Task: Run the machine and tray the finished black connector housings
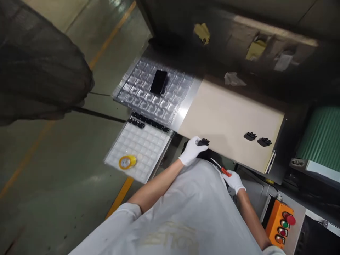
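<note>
My left hand (193,150), in a white glove, is closed on a small black part (204,142) at the near edge of the beige board (225,113). The part has small loops on top. Lower right, my gloved right hand (234,180) grips a tool with a red handle (225,172) and a thin pale shaft, which points up and left toward the black part without touching it. Two similar black parts, one (250,136) beside the other (264,142), rest on the board's right side.
Left of the board, a clear tray (172,86) carries a black phone (158,82). A white tray (140,145) below holds yellow tape (127,162) and black parts. An orange button box (281,223) and green ribbed belt (321,138) are at right.
</note>
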`<state>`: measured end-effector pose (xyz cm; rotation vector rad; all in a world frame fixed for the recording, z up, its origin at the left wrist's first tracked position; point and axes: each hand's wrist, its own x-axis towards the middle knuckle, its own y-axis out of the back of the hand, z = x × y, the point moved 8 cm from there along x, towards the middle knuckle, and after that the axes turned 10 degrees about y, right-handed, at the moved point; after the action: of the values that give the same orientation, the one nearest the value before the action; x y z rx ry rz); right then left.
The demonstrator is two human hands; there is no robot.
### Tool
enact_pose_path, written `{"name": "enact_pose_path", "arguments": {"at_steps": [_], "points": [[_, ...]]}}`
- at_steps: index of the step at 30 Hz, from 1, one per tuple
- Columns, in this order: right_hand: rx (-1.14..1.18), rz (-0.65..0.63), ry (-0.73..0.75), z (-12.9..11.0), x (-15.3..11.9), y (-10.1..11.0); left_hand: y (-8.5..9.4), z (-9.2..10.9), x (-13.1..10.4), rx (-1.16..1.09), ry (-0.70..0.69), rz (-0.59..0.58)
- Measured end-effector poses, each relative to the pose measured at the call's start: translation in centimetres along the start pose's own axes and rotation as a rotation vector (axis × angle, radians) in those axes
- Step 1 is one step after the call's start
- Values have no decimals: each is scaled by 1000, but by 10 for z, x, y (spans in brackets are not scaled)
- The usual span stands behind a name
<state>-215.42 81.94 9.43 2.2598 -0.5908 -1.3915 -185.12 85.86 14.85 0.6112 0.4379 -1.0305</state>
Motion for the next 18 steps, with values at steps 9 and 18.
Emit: {"name": "enact_pose_path", "arguments": {"at_steps": [9,18], "points": [[-199,-141,60,-48,-4,16,34,-101,-13,-235,291,129],[-159,-195,-72,-51,-7,1,25,-138,8,-494,447,-253]]}}
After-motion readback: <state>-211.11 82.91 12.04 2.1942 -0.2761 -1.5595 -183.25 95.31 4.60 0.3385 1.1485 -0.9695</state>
